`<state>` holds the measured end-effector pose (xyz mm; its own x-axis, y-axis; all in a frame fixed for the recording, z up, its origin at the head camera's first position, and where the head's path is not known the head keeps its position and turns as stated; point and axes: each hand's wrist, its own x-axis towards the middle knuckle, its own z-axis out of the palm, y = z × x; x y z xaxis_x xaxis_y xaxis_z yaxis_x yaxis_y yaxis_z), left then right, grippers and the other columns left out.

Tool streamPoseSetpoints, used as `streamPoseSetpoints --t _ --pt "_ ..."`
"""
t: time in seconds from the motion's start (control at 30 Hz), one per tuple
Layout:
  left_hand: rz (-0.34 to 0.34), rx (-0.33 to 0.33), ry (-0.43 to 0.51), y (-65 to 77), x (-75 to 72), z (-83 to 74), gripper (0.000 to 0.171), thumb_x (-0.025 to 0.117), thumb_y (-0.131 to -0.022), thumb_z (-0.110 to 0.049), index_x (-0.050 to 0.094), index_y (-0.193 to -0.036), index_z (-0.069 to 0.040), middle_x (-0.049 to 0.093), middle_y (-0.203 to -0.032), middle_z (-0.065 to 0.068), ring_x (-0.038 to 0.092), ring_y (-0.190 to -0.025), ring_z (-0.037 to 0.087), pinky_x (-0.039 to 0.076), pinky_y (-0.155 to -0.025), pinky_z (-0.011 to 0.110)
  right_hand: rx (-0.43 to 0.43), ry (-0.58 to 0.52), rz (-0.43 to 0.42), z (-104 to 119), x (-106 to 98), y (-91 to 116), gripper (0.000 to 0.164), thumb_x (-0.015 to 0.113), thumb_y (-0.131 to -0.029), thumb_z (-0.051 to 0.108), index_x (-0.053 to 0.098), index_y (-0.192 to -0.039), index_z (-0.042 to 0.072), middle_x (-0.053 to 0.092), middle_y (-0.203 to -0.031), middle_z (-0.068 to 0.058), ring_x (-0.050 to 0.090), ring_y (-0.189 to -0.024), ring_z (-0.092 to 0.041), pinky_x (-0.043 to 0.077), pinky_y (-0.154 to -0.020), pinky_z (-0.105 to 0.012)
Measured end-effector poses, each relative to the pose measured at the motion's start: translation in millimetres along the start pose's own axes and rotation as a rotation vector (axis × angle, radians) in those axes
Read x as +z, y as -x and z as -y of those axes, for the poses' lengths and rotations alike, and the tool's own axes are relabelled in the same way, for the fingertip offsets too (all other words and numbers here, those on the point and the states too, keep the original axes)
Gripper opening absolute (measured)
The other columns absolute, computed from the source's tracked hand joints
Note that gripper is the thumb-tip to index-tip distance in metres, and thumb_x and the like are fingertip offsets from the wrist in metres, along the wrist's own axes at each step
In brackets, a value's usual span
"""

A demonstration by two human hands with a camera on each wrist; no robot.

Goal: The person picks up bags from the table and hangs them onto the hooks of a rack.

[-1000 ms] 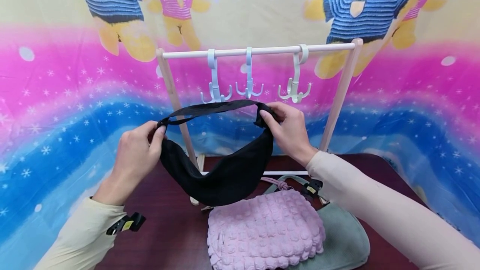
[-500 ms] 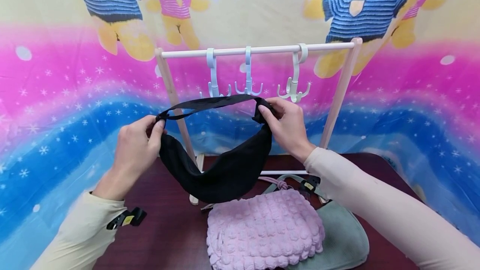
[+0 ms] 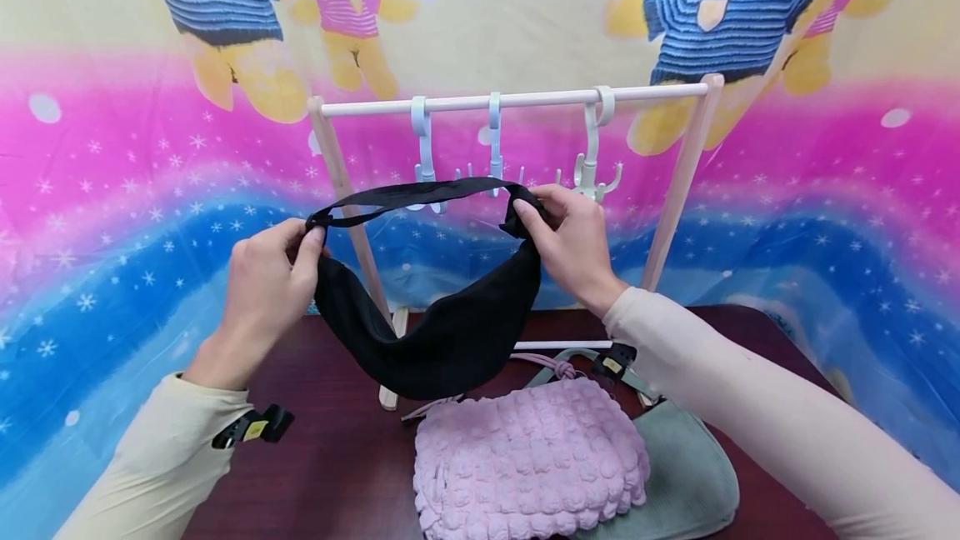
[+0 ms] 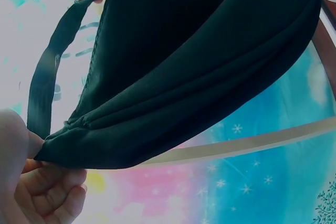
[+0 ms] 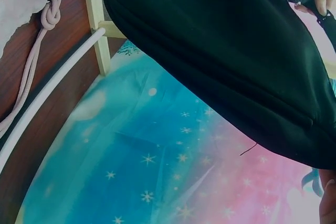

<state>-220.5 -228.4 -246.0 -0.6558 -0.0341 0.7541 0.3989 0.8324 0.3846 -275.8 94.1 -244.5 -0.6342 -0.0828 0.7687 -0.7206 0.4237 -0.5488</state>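
1. Bag of black cloth [image 3: 442,348] hangs between both hands in the middle of the head view, its body curving down toward six o'clock and its strap [image 3: 457,189] arching across twelve.
2. Seen from the bag's middle, the left hand [image 3: 266,273] is at nine o'clock, thumb and fingers pinching the end where strap meets body; in the left-wrist view the other fingers curl below that corner.
3. At two o'clock, the right hand [image 3: 573,240] pinches bunched cloth at the opposite end, thumb toward the camera.
4. Beyond the strap, one light blue hook [image 3: 425,140] hangs at twelve, a second blue hook [image 3: 495,140] at one, and a pale green hook [image 3: 592,144] between one and two, all on the white top bar [image 3: 547,98] of a wooden rack [image 3: 682,182]. Whether the strap touches any prongs, I cannot tell.
5. Toward five o'clock, a puffy pink bag [image 3: 528,461] lies on the dark red table [image 3: 307,457], overlapping a grey-green bag [image 3: 693,473] at four.
6. Behind everything spreads a printed backdrop [image 3: 112,148] with bears and snowflakes.
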Motion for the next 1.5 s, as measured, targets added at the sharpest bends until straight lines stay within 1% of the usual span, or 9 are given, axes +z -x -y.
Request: streamPoseSetpoints --t 0.3,0.53,0.7,0.87,1.07,1.2,1.37,1.5 --pt "-0.012 -0.010 -0.001 -3.9 -3.1 -1.2 0.035 0.052 -0.106 -0.023 0.072 -0.084 -0.004 0.071 -0.074 0.015 0.050 -0.060 0.021 0.034 -0.057 0.031 0.013 0.000 -0.015 3.8 5.0 -2.5 0.025 0.069 -0.097 0.018 0.071 -0.115 0.000 0.078 -0.105 -0.015 0.076 -0.086 -0.023 0.052 -0.075 -0.012" --pt "-0.017 -0.028 0.005 -6.9 -5.5 -1.5 0.036 0.051 -0.106 -0.024 0.073 -0.086 -0.003 0.072 -0.074 0.016 0.052 -0.064 0.023 0.035 -0.061 0.033 0.029 -0.028 -0.009 6.1 9.9 -4.7 0.025 0.068 -0.097 0.017 0.071 -0.115 -0.001 0.078 -0.103 -0.016 0.076 -0.083 -0.023 0.052 -0.072 -0.016" --pt "-0.032 -0.026 0.010 -8.5 -6.4 -1.1 0.036 0.051 -0.106 -0.025 0.073 -0.087 -0.003 0.073 -0.076 0.016 0.053 -0.065 0.023 0.034 -0.060 0.030 0.023 -0.032 -0.007 6.5 13.1 -5.4 0.024 0.068 -0.097 0.017 0.072 -0.114 -0.001 0.078 -0.102 -0.015 0.076 -0.082 -0.021 0.053 -0.072 -0.016" --pt "-0.042 -0.041 0.014 -9.9 -7.9 -1.0 0.037 0.051 -0.106 -0.026 0.073 -0.087 -0.003 0.074 -0.078 0.016 0.055 -0.067 0.023 0.034 -0.061 0.029 0.008 -0.033 -0.010 8.1 15.1 -6.1 0.024 0.068 -0.098 0.017 0.072 -0.112 0.000 0.078 -0.101 -0.015 0.075 -0.081 -0.021 0.053 -0.071 -0.016" --pt "-0.049 -0.045 0.014 -10.9 -9.9 0.2 0.038 0.052 -0.106 -0.028 0.074 -0.089 -0.003 0.075 -0.079 0.017 0.059 -0.068 0.024 0.034 -0.059 0.024 0.006 -0.044 -0.007 10.5 18.7 -5.6 0.023 0.068 -0.098 0.018 0.072 -0.112 0.000 0.078 -0.102 -0.015 0.076 -0.082 -0.021 0.054 -0.071 -0.017" --pt "-0.044 -0.052 0.014 -10.8 -10.0 1.3 0.038 0.052 -0.106 -0.028 0.074 -0.089 -0.002 0.075 -0.080 0.017 0.061 -0.068 0.025 0.034 -0.059 0.023 0.012 -0.036 -0.001 12.4 21.8 -4.8 0.024 0.068 -0.098 0.018 0.072 -0.113 0.000 0.078 -0.103 -0.014 0.076 -0.083 -0.020 0.057 -0.074 -0.022" --pt "-0.021 -0.076 0.013 -10.3 -8.3 3.4 0.037 0.051 -0.106 -0.029 0.074 -0.090 -0.004 0.075 -0.081 0.016 0.061 -0.072 0.025 0.036 -0.065 0.030 0.024 -0.019 0.017 13.3 25.5 -3.0 0.027 0.067 -0.098 0.018 0.071 -0.117 -0.001 0.078 -0.107 -0.015 0.077 -0.087 -0.021 0.060 -0.079 -0.033" --pt "-0.008 -0.080 0.012 -10.0 -6.6 4.4 0.037 0.051 -0.106 -0.028 0.074 -0.090 -0.005 0.075 -0.081 0.015 0.059 -0.073 0.024 0.036 -0.066 0.032 0.031 -0.018 0.024 12.6 28.4 -2.4 0.027 0.068 -0.098 0.017 0.070 -0.118 -0.001 0.077 -0.107 -0.016 0.077 -0.088 -0.022 0.060 -0.080 -0.035"
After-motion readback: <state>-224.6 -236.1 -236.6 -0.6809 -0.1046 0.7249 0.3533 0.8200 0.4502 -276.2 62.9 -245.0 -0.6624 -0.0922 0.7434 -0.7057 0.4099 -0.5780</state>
